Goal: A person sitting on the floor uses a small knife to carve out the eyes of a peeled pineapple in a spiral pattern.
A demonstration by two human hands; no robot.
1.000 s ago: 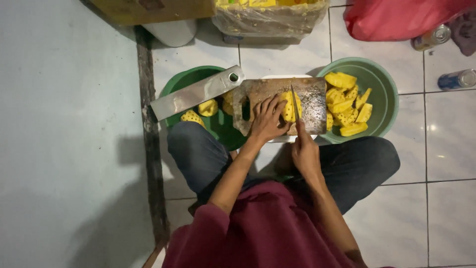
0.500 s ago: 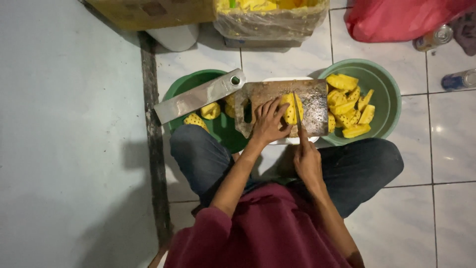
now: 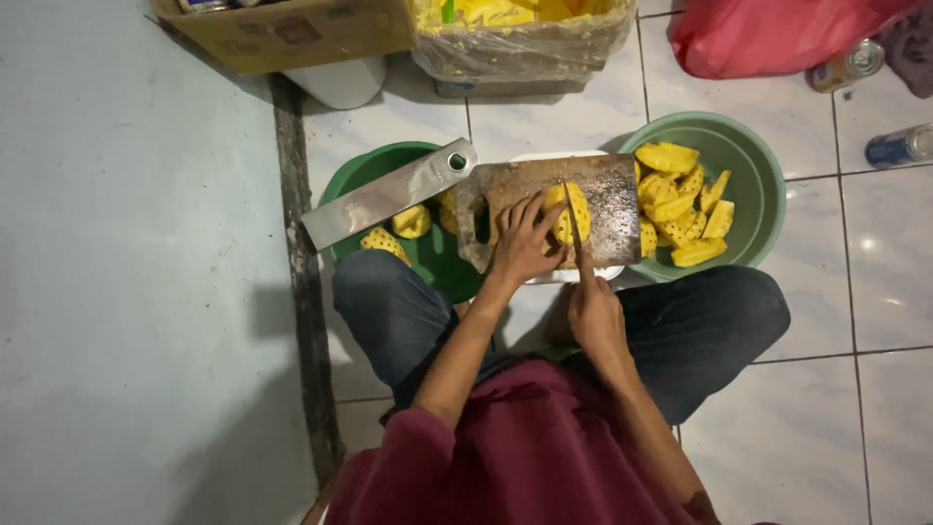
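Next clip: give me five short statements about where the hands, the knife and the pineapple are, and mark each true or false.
1. The left hand rests on the pineapple on the cutting board. True.
2. The right hand is empty. False: it holds a knife whose blade lies across the pineapple.
3. The light green bowl on the person's right holds cut yellow pieces. True.
4. The cutting board lies flat on the floor tiles. False: it is raised, set over a white tray, bridging the two bowls.
5. The dark green basin on the left is empty. False: it holds peeled pineapples, with a flat metal blade across it.
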